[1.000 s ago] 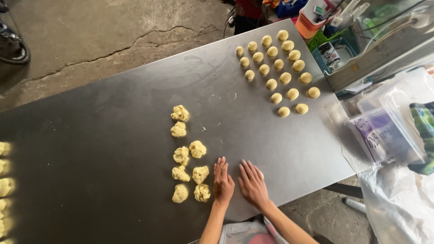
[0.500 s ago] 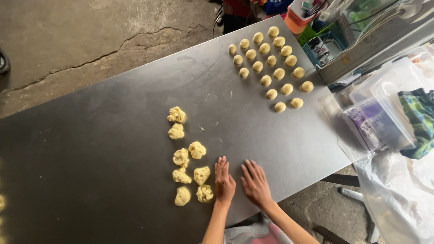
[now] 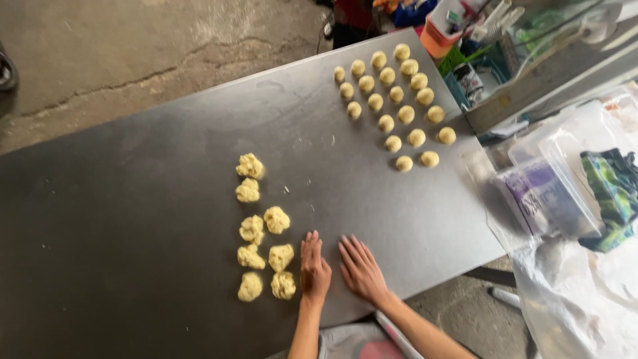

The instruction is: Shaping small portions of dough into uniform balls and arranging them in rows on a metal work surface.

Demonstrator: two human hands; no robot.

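From the head view I'm seeing both hands in the same spot as a moment ago, pressed side by side near the front edge of the grey bench [image 3: 166, 219]; only the camera has drifted, so the work sits at the same stage. The left hand [image 3: 314, 266] lies flat, fingers straight and together, gripping nothing I can see, just beside the rough dough lumps [image 3: 264, 249]. The right hand [image 3: 362, 269] is spread open, palm down on bare metal. The rolled dough balls [image 3: 395, 103] sit in rows at the far corner.
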